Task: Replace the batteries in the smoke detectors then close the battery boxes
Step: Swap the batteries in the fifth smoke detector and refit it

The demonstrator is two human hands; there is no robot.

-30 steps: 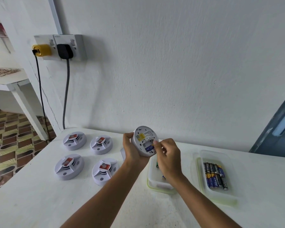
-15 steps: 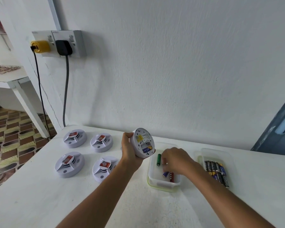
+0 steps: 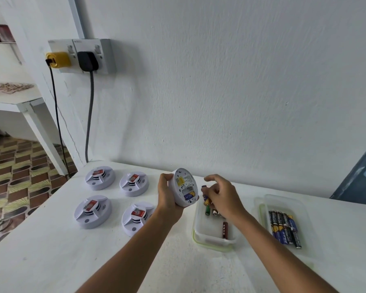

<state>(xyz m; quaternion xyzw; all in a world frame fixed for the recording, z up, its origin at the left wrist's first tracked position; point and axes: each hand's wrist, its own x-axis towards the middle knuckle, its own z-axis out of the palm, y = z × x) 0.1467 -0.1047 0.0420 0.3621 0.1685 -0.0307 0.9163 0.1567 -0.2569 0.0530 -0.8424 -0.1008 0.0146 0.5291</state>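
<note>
Above a white table (image 3: pixel 51 250), the left hand (image 3: pixel 169 199) grips a round white smoke detector (image 3: pixel 185 188), raised clear of the surface and tipped on edge so its back faces right, toward the other hand. Its open battery box (image 3: pixel 188 192) shows one blue and yellow battery lying crosswise; the slot above looks empty, though it is small and hard to read. The right hand (image 3: pixel 222 197) hovers over a clear tub (image 3: pixel 215 237) with fingers curled round a battery (image 3: pixel 205 195), mostly hidden, standing roughly upright. Loose batteries (image 3: pixel 225 229) lie in the tub. Well to the right, a second tub (image 3: pixel 304 210) holds a row of dark batteries (image 3: pixel 284 228). Four more detectors (image 3: pixel 93 212) sit face up at left.
</note>
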